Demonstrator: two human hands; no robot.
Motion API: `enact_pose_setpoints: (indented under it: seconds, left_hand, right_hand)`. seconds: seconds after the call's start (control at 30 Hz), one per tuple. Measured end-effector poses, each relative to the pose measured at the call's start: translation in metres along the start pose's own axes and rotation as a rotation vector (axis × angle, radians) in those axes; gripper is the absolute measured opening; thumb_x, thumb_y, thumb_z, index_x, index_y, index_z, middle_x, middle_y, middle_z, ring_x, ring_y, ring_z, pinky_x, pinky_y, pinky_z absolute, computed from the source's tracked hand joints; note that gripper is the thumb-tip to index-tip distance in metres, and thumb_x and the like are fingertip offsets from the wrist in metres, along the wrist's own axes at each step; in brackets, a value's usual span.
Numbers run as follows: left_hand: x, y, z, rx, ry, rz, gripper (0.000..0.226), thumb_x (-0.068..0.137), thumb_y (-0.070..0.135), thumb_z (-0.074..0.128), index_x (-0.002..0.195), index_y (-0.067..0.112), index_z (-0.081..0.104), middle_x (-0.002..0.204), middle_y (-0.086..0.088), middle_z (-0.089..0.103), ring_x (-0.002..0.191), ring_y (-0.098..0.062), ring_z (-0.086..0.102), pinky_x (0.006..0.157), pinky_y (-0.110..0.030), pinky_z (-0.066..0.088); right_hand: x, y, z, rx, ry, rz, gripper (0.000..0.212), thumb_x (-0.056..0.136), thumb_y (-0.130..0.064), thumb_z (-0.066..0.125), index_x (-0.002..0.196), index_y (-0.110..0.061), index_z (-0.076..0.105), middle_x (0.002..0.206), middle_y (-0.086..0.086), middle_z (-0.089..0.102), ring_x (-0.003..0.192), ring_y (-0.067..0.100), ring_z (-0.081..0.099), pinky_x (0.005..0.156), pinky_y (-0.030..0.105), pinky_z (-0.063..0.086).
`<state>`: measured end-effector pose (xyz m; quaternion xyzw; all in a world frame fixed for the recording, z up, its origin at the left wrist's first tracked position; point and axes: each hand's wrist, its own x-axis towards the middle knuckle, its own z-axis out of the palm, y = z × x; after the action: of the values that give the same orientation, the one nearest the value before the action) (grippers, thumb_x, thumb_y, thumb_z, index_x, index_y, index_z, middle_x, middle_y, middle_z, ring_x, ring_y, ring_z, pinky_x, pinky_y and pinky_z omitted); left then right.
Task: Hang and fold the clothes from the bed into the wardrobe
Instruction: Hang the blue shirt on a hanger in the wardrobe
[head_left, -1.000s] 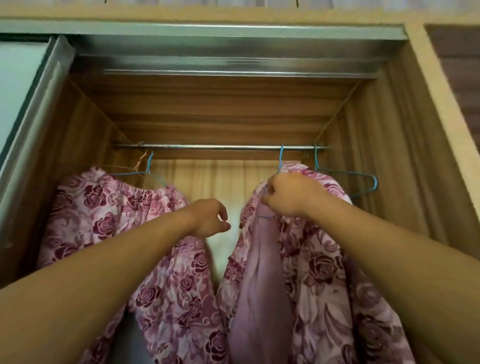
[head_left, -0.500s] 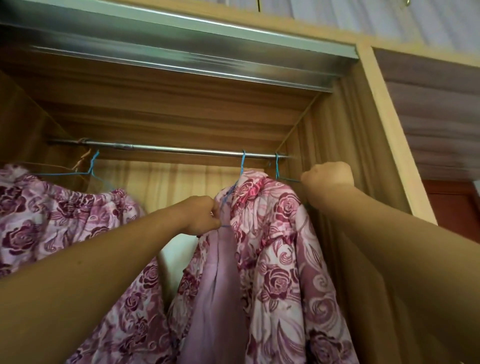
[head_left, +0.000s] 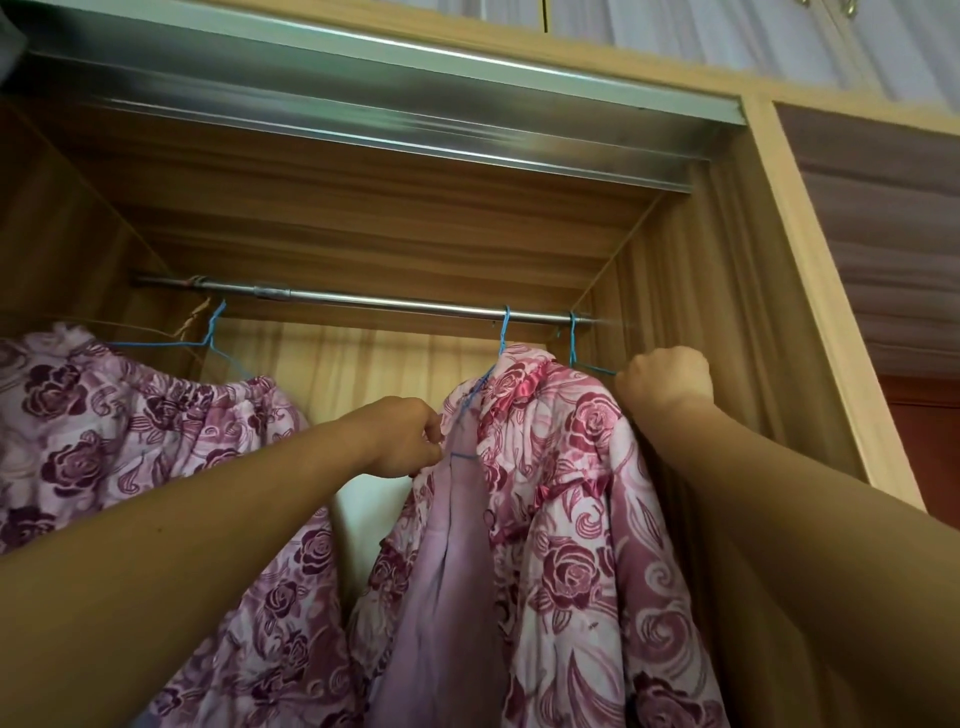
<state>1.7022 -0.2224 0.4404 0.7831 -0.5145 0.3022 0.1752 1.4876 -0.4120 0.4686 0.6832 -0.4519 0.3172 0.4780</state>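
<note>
**Pink rose-print quilted garment at the rail's right end**

The garment hung from a thin blue wire hanger hooked over the round silver metal rail inside the light wooden wardrobe, near its right wall. Its plain mauve lining showed down the open front.

I saw my left hand at that front edge, fingers curled and pinching the fabric just below the hanger's shoulder. My right hand was up beside the garment's far shoulder. It was balled into a fist around the wire arm of a second blue wire hanger, hooked on the rail just right of the first.

Well apart, at the left of the rail, a third blue hanger carried another rose-print garment with a gathered elastic edge. Above the opening ran a brushed aluminium door track.
</note>
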Motion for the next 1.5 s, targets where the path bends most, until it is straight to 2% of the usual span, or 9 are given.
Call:
enact_pose_setpoints:
  seconds: [0.13, 0.33, 0.5, 0.73, 0.87, 1.03, 1.27, 1.37, 1.5]
  left_hand:
    - [0.000, -0.002, 0.004, 0.003, 0.001, 0.003, 0.027, 0.095, 0.034, 0.059, 0.117, 0.020, 0.068, 0.110, 0.002, 0.069, 0.099, -0.019, 0.062, 0.086, -0.032, 0.050]
    - [0.002, -0.008, 0.007, 0.007, 0.006, 0.004, 0.030, 0.096, 0.039, 0.059, 0.119, 0.022, 0.067, 0.113, 0.003, 0.067, 0.099, -0.018, 0.060, 0.085, -0.030, 0.048]
    - [0.002, -0.011, 0.010, -0.007, 0.010, 0.007, 0.031, 0.096, 0.040, 0.060, 0.120, 0.022, 0.066, 0.113, 0.003, 0.068, 0.097, -0.017, 0.060, 0.082, -0.029, 0.047]
    - [0.001, -0.011, 0.012, -0.024, 0.029, 0.006, 0.033, 0.095, 0.042, 0.062, 0.122, 0.023, 0.066, 0.101, 0.009, 0.061, 0.093, -0.014, 0.058, 0.077, -0.026, 0.041]
    - [-0.002, -0.010, 0.012, -0.035, 0.014, 0.007, 0.032, 0.095, 0.041, 0.061, 0.122, 0.023, 0.066, 0.109, 0.005, 0.067, 0.096, -0.016, 0.060, 0.081, -0.028, 0.046]
    - [-0.005, -0.007, 0.011, -0.036, 0.014, 0.022, 0.031, 0.095, 0.038, 0.061, 0.121, 0.022, 0.067, 0.101, 0.008, 0.061, 0.095, -0.015, 0.059, 0.078, -0.027, 0.043]
    - [-0.013, 0.001, 0.009, -0.049, 0.017, 0.046, 0.023, 0.095, 0.035, 0.060, 0.112, 0.024, 0.071, 0.101, 0.007, 0.067, 0.094, -0.015, 0.062, 0.079, -0.028, 0.047]
    - [-0.018, 0.004, 0.012, -0.066, 0.011, 0.060, 0.019, 0.094, 0.035, 0.061, 0.107, 0.025, 0.071, 0.099, 0.007, 0.069, 0.092, -0.014, 0.062, 0.075, -0.027, 0.047]
    - [-0.027, 0.010, 0.018, -0.111, -0.011, 0.077, 0.016, 0.093, 0.031, 0.061, 0.105, 0.025, 0.070, 0.096, 0.007, 0.067, 0.091, -0.014, 0.062, 0.074, -0.026, 0.044]
  right_hand:
    - [0.009, 0.000, 0.000, -0.011, 0.004, 0.014, 0.033, 0.096, -0.007, 0.047, 0.116, -0.021, 0.070, 0.118, -0.004, 0.067, 0.109, 0.023, 0.065, 0.077, 0.033, 0.055]
    - [0.011, 0.004, 0.003, -0.008, 0.054, 0.046, 0.033, 0.098, -0.005, 0.044, 0.130, -0.004, 0.052, 0.122, 0.002, 0.066, 0.108, 0.025, 0.068, 0.065, 0.031, 0.045]
    - [0.007, 0.009, -0.005, 0.059, 0.068, 0.012, 0.031, 0.095, -0.008, 0.049, 0.115, -0.019, 0.070, 0.118, -0.003, 0.069, 0.109, 0.025, 0.067, 0.063, 0.034, 0.042]
    - [0.001, 0.026, -0.023, 0.117, 0.079, 0.068, 0.031, 0.094, -0.007, 0.051, 0.116, -0.018, 0.069, 0.118, 0.001, 0.069, 0.109, 0.029, 0.067, 0.061, 0.036, 0.045]
    - [0.000, 0.042, -0.032, 0.147, 0.070, 0.084, 0.032, 0.095, -0.010, 0.053, 0.123, -0.018, 0.066, 0.120, 0.004, 0.067, 0.109, 0.030, 0.066, 0.068, 0.035, 0.046]
    - [-0.006, 0.056, -0.047, 0.217, 0.146, 0.147, 0.028, 0.088, -0.006, 0.057, 0.113, -0.014, 0.068, 0.109, 0.009, 0.069, 0.100, 0.034, 0.067, 0.063, 0.036, 0.041]
    - [-0.006, 0.068, -0.062, 0.541, 0.231, 0.213, 0.021, 0.087, -0.014, 0.060, 0.107, -0.011, 0.065, 0.106, 0.016, 0.066, 0.091, 0.039, 0.064, 0.066, 0.037, 0.041]
    - [-0.012, 0.062, -0.068, 0.754, 0.195, 0.205, 0.008, 0.086, -0.020, 0.060, 0.092, -0.017, 0.059, 0.105, 0.018, 0.066, 0.083, 0.037, 0.059, 0.066, 0.037, 0.042]
    - [-0.022, 0.047, -0.078, 0.935, 0.175, 0.170, 0.017, 0.083, -0.017, 0.054, 0.098, -0.012, 0.050, 0.112, 0.022, 0.066, 0.101, 0.045, 0.063, 0.073, 0.037, 0.046]
